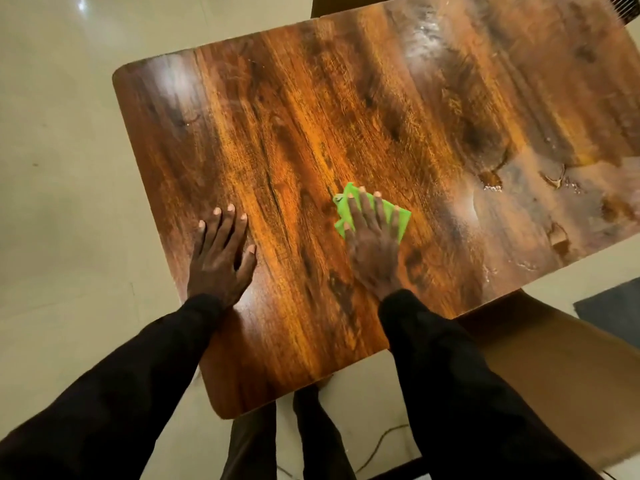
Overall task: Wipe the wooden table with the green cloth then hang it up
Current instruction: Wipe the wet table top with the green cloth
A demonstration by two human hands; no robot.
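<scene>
The wooden table (346, 116) fills most of the view, dark brown with a strong grain. My right hand (372, 244) lies flat, fingers spread, pressing the folded green cloth (403, 220) onto the tabletop near its middle. The cloth shows around and between my fingers; most of it is hidden under my palm. My left hand (221, 254) rests flat on the bare wood near the table's left front edge, fingers apart, holding nothing. Wet streaks and droplets (491, 185) glisten on the right part of the table.
A brown chair seat (540, 368) stands under the table's near right edge. A dark mat (616, 313) lies on the pale tiled floor (62, 202) at the right. My legs and a thin cable (377, 445) are below the table's front corner.
</scene>
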